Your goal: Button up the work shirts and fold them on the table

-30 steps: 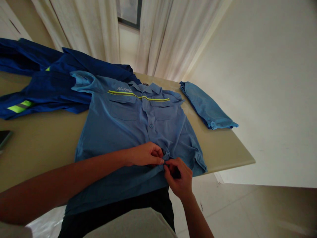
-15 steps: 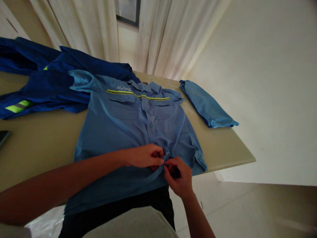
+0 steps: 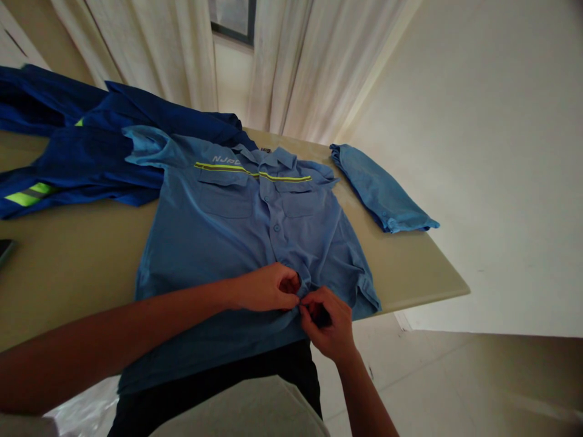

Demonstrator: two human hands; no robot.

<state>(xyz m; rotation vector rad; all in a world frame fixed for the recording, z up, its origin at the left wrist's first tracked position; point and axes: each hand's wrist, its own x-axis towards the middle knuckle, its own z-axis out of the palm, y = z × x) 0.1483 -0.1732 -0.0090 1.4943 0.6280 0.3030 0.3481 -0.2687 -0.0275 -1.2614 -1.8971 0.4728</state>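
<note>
A light blue work shirt (image 3: 237, 243) with a yellow chest stripe and two pockets lies face up on the beige table (image 3: 68, 267), its hem hanging over the near edge. My left hand (image 3: 268, 286) pinches the shirt's front placket near the bottom. My right hand (image 3: 328, 325) meets it from the right, fingers closed on the same strip of fabric. One sleeve (image 3: 380, 191) stretches out to the right.
Dark blue garments (image 3: 82, 152) with reflective yellow bands lie at the table's back left. A dark phone (image 3: 5, 250) sits at the left edge. White curtains (image 3: 291, 60) hang behind. The table's right corner (image 3: 464, 291) overhangs a pale floor.
Both hands have stayed pinched together on the lower placket; only slight finger shifts and a small drift of the view.
</note>
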